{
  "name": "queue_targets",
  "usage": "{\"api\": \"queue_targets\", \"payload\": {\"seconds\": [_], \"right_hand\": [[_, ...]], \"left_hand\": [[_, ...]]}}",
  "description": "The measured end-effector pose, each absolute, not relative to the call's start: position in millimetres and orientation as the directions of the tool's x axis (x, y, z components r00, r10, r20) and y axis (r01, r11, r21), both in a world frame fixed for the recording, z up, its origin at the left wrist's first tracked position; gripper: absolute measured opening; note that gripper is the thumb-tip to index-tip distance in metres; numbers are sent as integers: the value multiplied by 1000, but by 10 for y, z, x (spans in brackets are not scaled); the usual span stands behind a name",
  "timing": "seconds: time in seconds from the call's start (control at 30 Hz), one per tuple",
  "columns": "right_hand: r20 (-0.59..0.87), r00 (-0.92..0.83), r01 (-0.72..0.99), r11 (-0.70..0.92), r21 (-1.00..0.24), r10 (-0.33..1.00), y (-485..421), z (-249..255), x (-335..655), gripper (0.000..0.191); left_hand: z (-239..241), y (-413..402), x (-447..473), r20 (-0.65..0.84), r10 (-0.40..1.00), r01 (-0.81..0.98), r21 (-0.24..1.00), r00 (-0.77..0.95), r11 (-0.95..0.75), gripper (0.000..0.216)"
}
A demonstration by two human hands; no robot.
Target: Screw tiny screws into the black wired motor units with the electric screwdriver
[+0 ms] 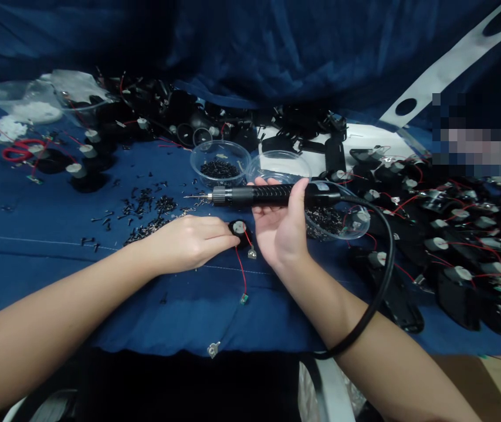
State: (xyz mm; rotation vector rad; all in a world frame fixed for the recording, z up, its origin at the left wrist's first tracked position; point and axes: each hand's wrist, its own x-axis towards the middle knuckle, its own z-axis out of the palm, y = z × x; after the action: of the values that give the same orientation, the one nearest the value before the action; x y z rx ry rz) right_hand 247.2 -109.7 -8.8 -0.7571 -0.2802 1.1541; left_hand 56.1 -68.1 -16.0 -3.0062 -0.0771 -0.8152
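Screwdriver (pixel 254 196) is lying across the cupped right hand (pixel 279 225), seemingly light, best gripped at its ribbed handle (pixel 277 195); flat left hand (pixel 189 243) is touching a wired black disc (pixel 238 230).

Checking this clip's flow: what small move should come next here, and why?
Probably lower the electric screwdriver in the right hand onto the round black part at the left hand's fingertips: those fingers steady it, and the driver is gripped just above.

No words or numbers can be read; the pale mark on the black corded electric screwdriver (pixel 277 194) is too blurred.
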Motion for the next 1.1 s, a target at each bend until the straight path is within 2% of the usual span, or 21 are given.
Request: {"api": "queue_targets", "payload": {"seconds": [0.17,0.4,0.5,0.67,0.83,0.93,1.1], "right_hand": [[-174,408,-711,192,-677,896,-1087,-91,2482,57],[-199,416,-722,188,-666,888,-1080,-83,2484,56],[-195,419,-720,194,-667,887,-1080,-76,2484,54],[-199,409,-745,200,-637,890,-1086,-65,2486,53],[-207,403,-752,193,-630,891,-1091,-55,2481,51],[-200,404,-747,196,-636,893,-1089,-52,2486,52],[-174,363,-738,168,-654,915,-1093,-68,2485,53]], "left_hand": [[-191,-715,592,524,21,75,-82,851,-994,16],[-185,-801,631,437,103,173,-125,893,-977,21],[-163,-807,634,426,83,165,-159,901,-973,22],[-207,-824,666,466,7,171,-310,885,-935,20],[-204,-855,706,456,30,247,-425,890,-871,20],[-143,-798,671,470,-16,161,-333,883,-929,19],[-123,-711,619,514,-96,-98,-23,852,-995,18]]}}
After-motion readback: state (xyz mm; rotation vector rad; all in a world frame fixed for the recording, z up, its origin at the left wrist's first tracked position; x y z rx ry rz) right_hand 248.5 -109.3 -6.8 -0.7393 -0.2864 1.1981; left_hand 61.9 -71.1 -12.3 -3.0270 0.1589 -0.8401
